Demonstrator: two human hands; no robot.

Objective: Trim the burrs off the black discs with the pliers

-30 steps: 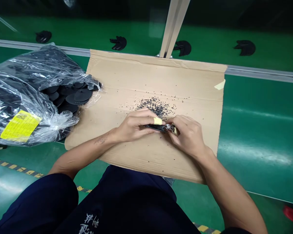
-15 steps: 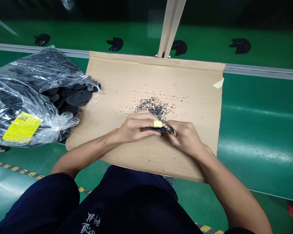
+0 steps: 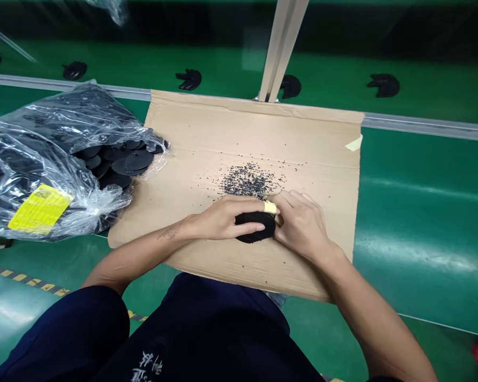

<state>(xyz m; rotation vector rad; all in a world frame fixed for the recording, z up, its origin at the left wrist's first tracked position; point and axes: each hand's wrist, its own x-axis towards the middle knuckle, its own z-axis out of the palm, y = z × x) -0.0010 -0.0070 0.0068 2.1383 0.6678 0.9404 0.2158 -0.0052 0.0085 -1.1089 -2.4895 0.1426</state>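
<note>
Between its thumb and fingers, my left hand (image 3: pixel 227 218) grips a round black piece (image 3: pixel 257 229) over the cardboard sheet (image 3: pixel 207 127). Yellow tape wraps one of its fingertips. Closed and touching the piece's right side is my right hand (image 3: pixel 300 223); its fingers hide what they hold. Just beyond both hands lies a scattered heap of tiny black bits (image 3: pixel 249 180).
At the left, an open clear plastic bag (image 3: pixel 35 143) with a yellow label (image 3: pixel 41 208) spills black discs (image 3: pixel 133 162) onto the cardboard. An upright metal post (image 3: pixel 282 48) rises behind the sheet. Beyond the rail are several black parts (image 3: pixel 189 79).
The black piece has tilted, so its flat face now shows. The metal tool seen in my right hand before is now hidden behind the fingers.
</note>
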